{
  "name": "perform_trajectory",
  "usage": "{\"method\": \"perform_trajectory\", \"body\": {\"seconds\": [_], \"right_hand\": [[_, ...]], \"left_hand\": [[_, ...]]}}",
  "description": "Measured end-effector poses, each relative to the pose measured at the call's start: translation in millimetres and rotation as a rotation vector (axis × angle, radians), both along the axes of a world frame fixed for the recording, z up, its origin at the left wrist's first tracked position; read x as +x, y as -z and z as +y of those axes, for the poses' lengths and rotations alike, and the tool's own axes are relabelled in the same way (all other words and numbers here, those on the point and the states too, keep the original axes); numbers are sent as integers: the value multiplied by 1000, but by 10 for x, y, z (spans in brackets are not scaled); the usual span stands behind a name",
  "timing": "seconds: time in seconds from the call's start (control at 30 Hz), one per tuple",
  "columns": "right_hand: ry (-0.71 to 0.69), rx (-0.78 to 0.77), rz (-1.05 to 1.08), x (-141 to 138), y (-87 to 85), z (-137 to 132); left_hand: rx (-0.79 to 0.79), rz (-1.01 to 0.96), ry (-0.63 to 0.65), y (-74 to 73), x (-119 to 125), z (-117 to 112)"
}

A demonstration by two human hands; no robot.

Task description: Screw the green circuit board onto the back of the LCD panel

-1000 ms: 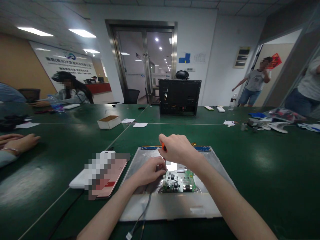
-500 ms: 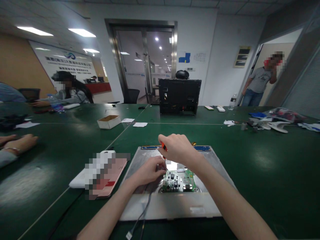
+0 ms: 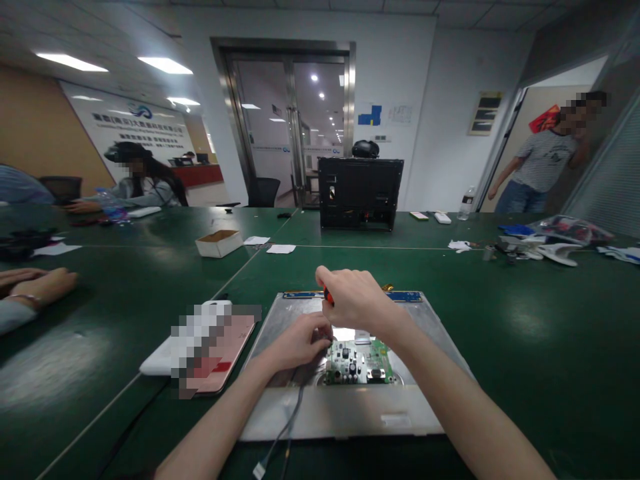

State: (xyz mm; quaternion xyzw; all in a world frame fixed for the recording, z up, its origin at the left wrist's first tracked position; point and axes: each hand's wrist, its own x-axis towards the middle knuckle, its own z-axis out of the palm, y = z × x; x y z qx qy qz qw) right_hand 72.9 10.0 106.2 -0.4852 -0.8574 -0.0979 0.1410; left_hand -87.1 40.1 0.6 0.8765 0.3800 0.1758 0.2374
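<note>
A metal-backed display panel (image 3: 350, 413) lies flat on the green table in front of me. Fixed near its middle is a green circuit board (image 3: 357, 363) with chips and connectors. My right hand (image 3: 353, 297) is wrapped round the orange and black handle of a screwdriver (image 3: 328, 295), which stands upright over the board's upper left corner. Low beside that corner, my left hand (image 3: 305, 340) has thumb and fingers pinched close to the screwdriver's tip; whatever they grip is hidden. A grey cable (image 3: 295, 413) runs from under my left hand over the panel's front edge.
Left of the panel lie a white object (image 3: 160, 360) and a pink phone-like slab (image 3: 235, 353). Farther back are an open box (image 3: 219, 244) and a black monitor housing (image 3: 360, 193). Scraps and bags (image 3: 550, 240) lie at right. A co-worker's hands (image 3: 47, 287) rest at left.
My right hand has turned slightly on the screwdriver, and less of the handle shows. My left hand holds its place. The person in the doorway has moved to the right.
</note>
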Motion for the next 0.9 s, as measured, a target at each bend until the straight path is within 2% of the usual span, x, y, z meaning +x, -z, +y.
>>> {"method": "perform_trajectory", "body": {"seconds": [0.2, 0.4, 0.9], "right_hand": [[73, -17, -34, -13, -2, 20], [9, -34, 1, -3, -9, 1], [9, -15, 7, -30, 3, 5]], "left_hand": [[5, 14, -17, -13, 0, -5], [-18, 29, -21, -60, 8, -27], [-41, 1, -1, -16, -13, -3]]}}
